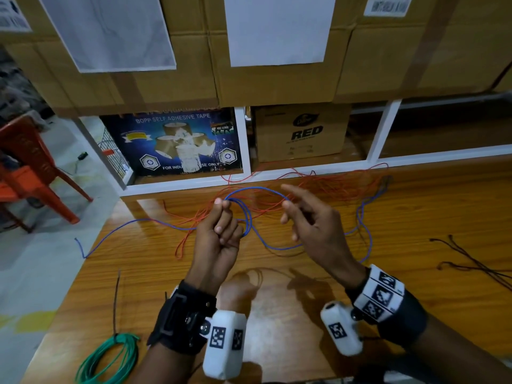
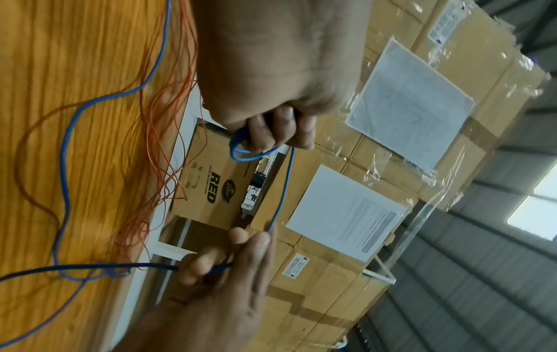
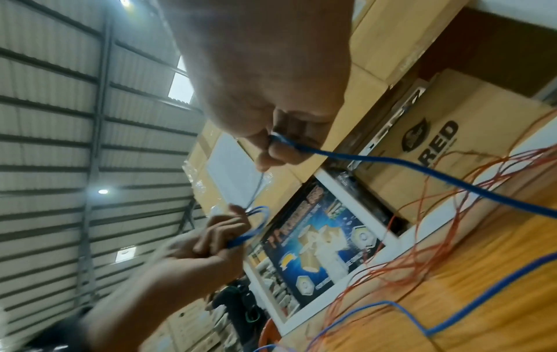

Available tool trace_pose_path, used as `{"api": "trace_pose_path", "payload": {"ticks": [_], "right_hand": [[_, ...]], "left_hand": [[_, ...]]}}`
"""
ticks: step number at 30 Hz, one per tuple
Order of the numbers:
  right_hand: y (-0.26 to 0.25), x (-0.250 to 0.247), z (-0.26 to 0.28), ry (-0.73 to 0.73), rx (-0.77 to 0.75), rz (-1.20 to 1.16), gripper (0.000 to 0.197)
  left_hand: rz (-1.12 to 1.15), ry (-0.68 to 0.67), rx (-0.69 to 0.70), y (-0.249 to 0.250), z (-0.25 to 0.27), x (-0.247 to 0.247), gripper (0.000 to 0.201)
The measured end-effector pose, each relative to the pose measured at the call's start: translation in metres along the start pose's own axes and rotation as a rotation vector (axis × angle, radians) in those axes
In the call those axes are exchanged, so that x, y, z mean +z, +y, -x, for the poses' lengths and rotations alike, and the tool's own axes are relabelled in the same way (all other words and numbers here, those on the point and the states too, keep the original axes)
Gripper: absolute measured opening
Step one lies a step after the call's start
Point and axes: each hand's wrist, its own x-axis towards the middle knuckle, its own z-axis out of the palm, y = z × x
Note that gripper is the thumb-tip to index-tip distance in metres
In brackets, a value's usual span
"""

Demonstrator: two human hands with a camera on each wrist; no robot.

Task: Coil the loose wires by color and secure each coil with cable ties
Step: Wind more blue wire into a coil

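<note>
My left hand is raised over the wooden table, and its curled fingers hold a few small loops of blue wire. From the left wrist view these loops hang out below the fingers. A short span of the same wire arcs across to my right hand, which pinches it while the index finger points away. The rest of the blue wire trails loose over the table on both sides. Tangled red wires lie behind both hands. A green coil sits at the near left.
Thin dark wires lie on the table at right. A white shelf frame with a tape carton and a cardboard box stands behind the table, with large cartons stacked above. An orange plastic chair is on the floor at left.
</note>
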Motion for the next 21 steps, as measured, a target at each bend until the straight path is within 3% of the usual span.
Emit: {"api": "trace_pose_path", "payload": {"ticks": [2,5,8,11,15,21], "right_hand": [[0.011,-0.007,-0.004,0.073,-0.097,0.098,0.022],[0.032,-0.009,0.003,0.026,-0.324,0.308,0.025],[0.047,-0.017,0.014,-0.014,-0.444,0.393,0.036],[0.055,-0.021,0.018,-0.002,-0.538,0.490,0.034],[0.058,-0.020,0.019,0.017,-0.554,0.542,0.025],[0.041,-0.009,0.022,-0.275,-0.504,0.739,0.014]], "left_hand": [[0.059,-0.031,-0.015,0.006,0.002,0.000,0.026],[0.115,-0.032,0.001,0.015,0.002,0.000,0.031],[0.166,-0.010,0.020,0.021,-0.002,-0.006,0.034],[0.163,0.014,0.032,0.020,-0.004,-0.011,0.037],[0.136,0.014,0.050,0.015,-0.006,-0.012,0.038],[-0.055,-0.018,0.107,0.006,-0.006,-0.007,0.026]]}}
